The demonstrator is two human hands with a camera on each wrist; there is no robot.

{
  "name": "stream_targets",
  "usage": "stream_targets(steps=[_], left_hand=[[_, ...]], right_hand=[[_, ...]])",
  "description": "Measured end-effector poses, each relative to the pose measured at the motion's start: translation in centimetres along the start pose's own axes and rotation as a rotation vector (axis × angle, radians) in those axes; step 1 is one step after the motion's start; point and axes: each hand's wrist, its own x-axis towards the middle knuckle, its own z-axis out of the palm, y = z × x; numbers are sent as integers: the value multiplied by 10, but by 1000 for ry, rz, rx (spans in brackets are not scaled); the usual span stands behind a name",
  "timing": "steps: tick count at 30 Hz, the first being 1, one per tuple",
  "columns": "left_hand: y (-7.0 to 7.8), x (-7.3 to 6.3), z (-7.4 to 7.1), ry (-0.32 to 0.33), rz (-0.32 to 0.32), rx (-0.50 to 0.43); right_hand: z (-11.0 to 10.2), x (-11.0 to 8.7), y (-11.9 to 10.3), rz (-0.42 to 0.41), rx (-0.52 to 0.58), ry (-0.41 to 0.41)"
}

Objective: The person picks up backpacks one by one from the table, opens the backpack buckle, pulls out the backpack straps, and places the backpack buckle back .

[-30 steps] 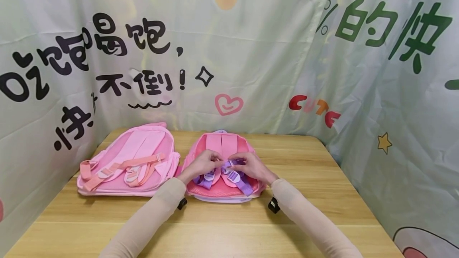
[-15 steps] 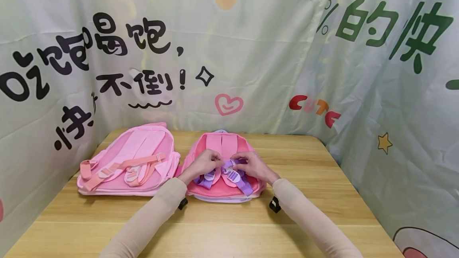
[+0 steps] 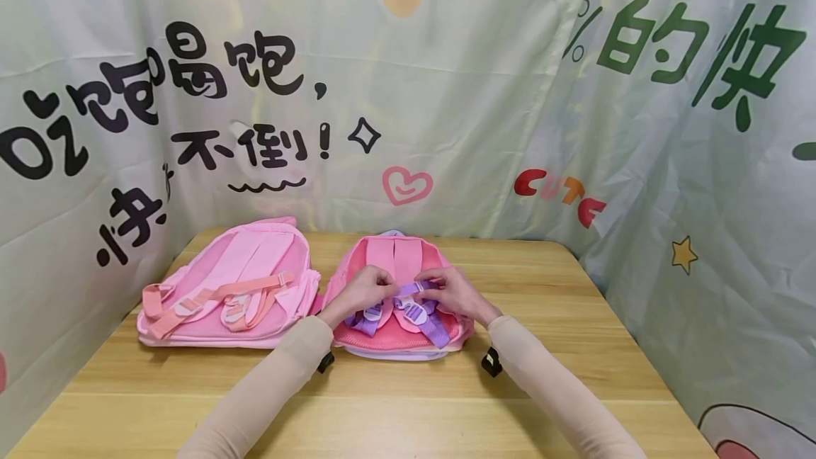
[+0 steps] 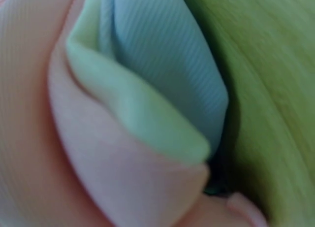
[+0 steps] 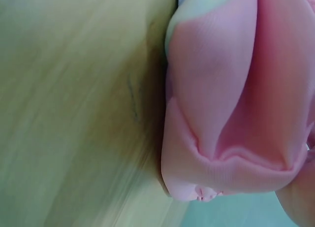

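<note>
A pink backpack (image 3: 357, 275) lies back side up in the middle of the table, its purple straps (image 3: 436, 331) and pale buckles (image 3: 415, 313) showing in the head view. My left hand (image 3: 363, 290) pinches one end of a short purple strap (image 3: 413, 288) over the pack's lower back. From the other side, my right hand (image 3: 455, 295) pinches the same strap between thumb and fingers. Its left end is partly hidden by my left fingertips. The right wrist view shows the pack's pink side pocket (image 5: 211, 89); the left wrist view shows its other side, blurred (image 4: 123, 178).
To the left, a lighter pink backpack (image 3: 255, 253) with peach straps (image 3: 210, 296) lies close beside the first. Both rest on a wooden table (image 3: 408, 402). Printed cloth (image 3: 472, 112) hangs behind and along both sides.
My right hand has shifted slightly to the right, and more of the purple strap shows between the two hands. My left hand and both backpacks stay in place.
</note>
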Motion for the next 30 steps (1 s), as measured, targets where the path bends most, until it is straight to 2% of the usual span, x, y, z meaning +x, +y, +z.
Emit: stream_targets(steps=[13,30], left_hand=[[-4,2,1,-7,11,40],[0,-1,1,10,-11,11]], right_hand=[[0,0,5,-18,-23,10],[-3,0,9,-46,10,3]])
